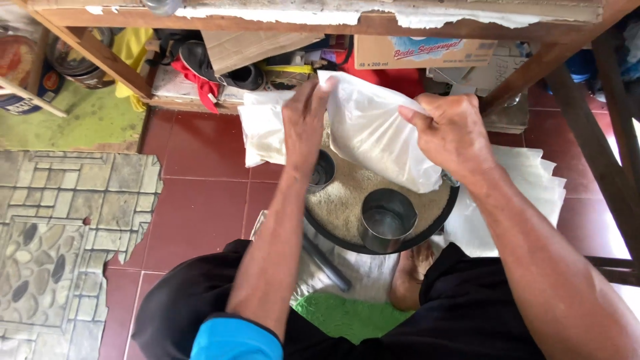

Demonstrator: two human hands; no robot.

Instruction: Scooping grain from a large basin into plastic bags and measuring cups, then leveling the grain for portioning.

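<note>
Both hands hold a clear plastic bag of pale grain (pixel 380 137) above a round black basin (pixel 333 233) filled with the same grain. My left hand (pixel 303 117) grips the bag's upper left edge. My right hand (pixel 450 130) pinches its right side. Two metal cups stand in the grain: one near the front (pixel 387 220), one partly hidden behind my left wrist (pixel 325 170). A second filled bag (pixel 263 133) lies behind my left hand.
A stack of flat plastic bags (pixel 533 187) lies right of the basin on the red tile floor (pixel 200 200). Wooden table legs (pixel 600 147) and a cluttered shelf with a cardboard box (pixel 423 52) stand beyond. A bare foot (pixel 410 273) and green mat (pixel 347 317) are below.
</note>
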